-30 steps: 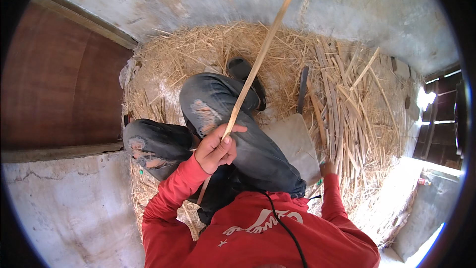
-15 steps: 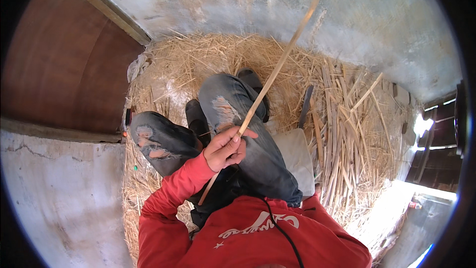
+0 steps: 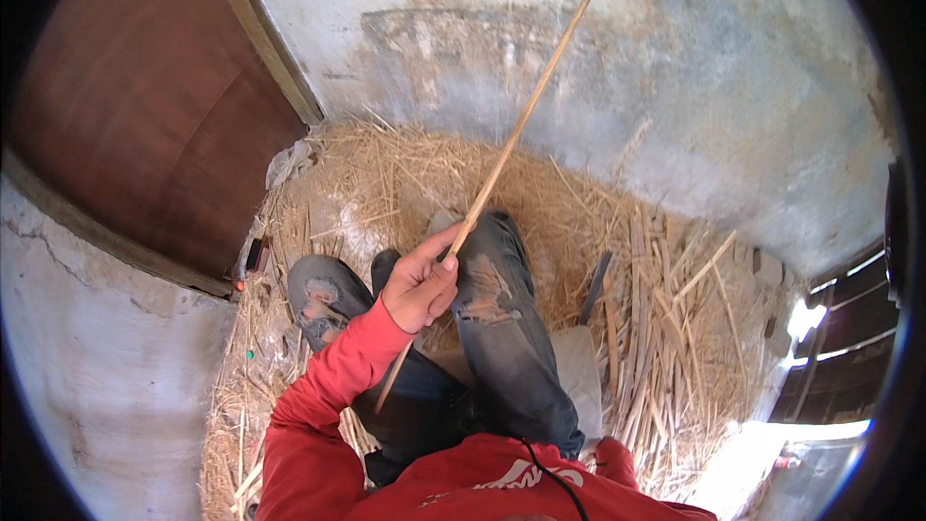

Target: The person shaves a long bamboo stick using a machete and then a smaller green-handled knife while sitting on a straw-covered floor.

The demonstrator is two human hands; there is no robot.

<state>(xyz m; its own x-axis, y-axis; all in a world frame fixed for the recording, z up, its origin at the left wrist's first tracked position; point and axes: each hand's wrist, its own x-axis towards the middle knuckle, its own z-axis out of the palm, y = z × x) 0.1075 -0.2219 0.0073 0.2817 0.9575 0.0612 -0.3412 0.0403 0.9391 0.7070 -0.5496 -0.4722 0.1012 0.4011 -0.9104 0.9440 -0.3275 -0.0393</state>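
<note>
My left hand is closed around a long, thin wooden stick, gripping it in its lower part. The stick slants up and away to the right, its far tip seen against the wall. Its lower end comes out below my palm, over my lap. Of my right arm only a bit of red sleeve shows, beside my hip; the right hand is out of sight.
To the right lies a pile of split wooden strips, with a dark flat strip at its left edge. Loose straw covers the floor around my legs. A plastered wall stands ahead, a brown door panel at left.
The view has tilted up, showing more of the far wall. My left hand has moved away from my body with the stick, past my lap, keeping its grip.
</note>
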